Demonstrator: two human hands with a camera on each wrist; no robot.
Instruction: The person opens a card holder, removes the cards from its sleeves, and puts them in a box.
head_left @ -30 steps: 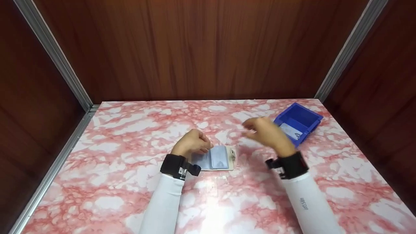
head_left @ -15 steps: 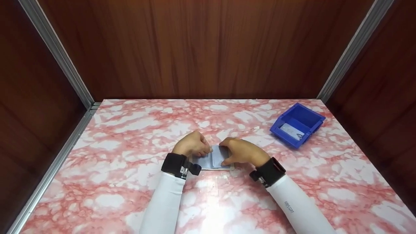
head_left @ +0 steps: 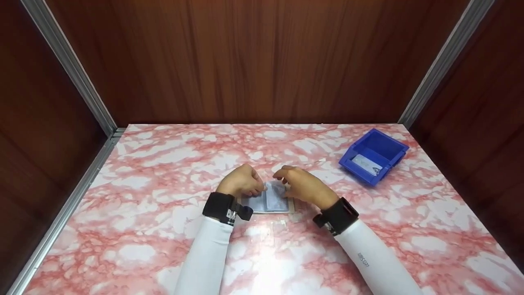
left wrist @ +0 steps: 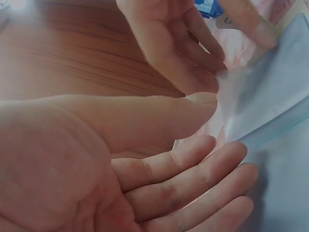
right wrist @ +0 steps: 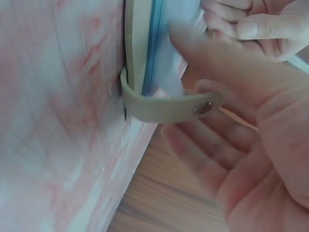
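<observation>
An opened card holder [head_left: 272, 207] with clear bluish sleeves and a cream cover lies between my hands at mid-table. My left hand [head_left: 242, 181] curls at its upper middle, the thumb tip and fingertips at the edge of the right-hand sleeve [left wrist: 270, 92]. My right hand [head_left: 307, 187] arches over the holder's right side, fingers spread and apart from the thumb. In the right wrist view its blurred thumb overlaps the sleeve, and its fingers lie beyond the cream strap [right wrist: 164, 108] with a metal snap. In the left wrist view the sleeve stands tilted up from the facing page.
A blue open bin [head_left: 374, 155] stands at the back right with a whitish card [head_left: 367, 164] in it. The table [head_left: 143, 196] has a red-and-white marbled top. Wood-grain panels [head_left: 254, 61] and metal posts enclose the back and sides.
My right hand has moved left from beside the blue bin to the card holder's right side, then its fingers have lifted slightly off the sleeve. My left hand has stayed in place.
</observation>
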